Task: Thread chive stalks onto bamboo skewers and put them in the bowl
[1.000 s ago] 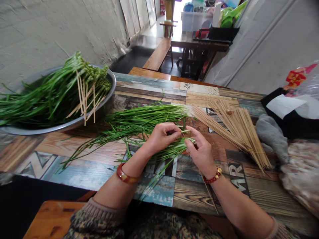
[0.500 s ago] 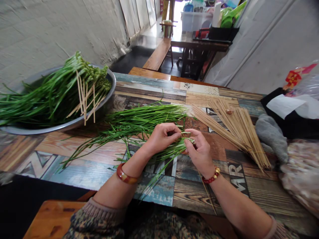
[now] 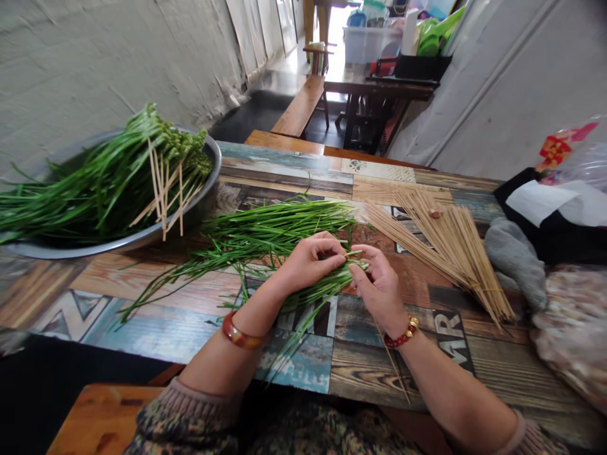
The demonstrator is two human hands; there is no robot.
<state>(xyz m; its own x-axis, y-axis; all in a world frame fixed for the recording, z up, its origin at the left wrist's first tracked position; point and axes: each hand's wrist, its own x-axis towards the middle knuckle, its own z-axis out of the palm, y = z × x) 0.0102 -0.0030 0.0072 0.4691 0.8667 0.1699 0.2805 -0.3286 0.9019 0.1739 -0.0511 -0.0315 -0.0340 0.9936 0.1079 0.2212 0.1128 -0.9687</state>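
Observation:
In the middle of the head view, my left hand [image 3: 313,259] pinches the pale end of a chive stalk between thumb and forefinger. My right hand [image 3: 379,283] faces it, its thumb and fingers closed on a small bunch of chives [image 3: 327,285] whose green leaves trail down toward the table's front edge. A thin bamboo skewer [image 3: 393,365] sticks out below the right hand; its upper part is hidden there. Just beyond both hands, a loose pile of chives [image 3: 279,221] lies on the table, white ends pointing right.
Bamboo skewers [image 3: 474,253] lie fanned out at right. A metal basin [image 3: 216,165] at left holds skewered chives [image 3: 109,177]. A grey cloth-like bundle [image 3: 515,256] and a plastic bag [image 3: 571,328] occupy the right side of the patterned table [image 3: 370,354]. A bench [image 3: 303,104] stands beyond.
Both hands stay in nearly the same place, with their fingers still on the chives. The view has shifted very slightly.

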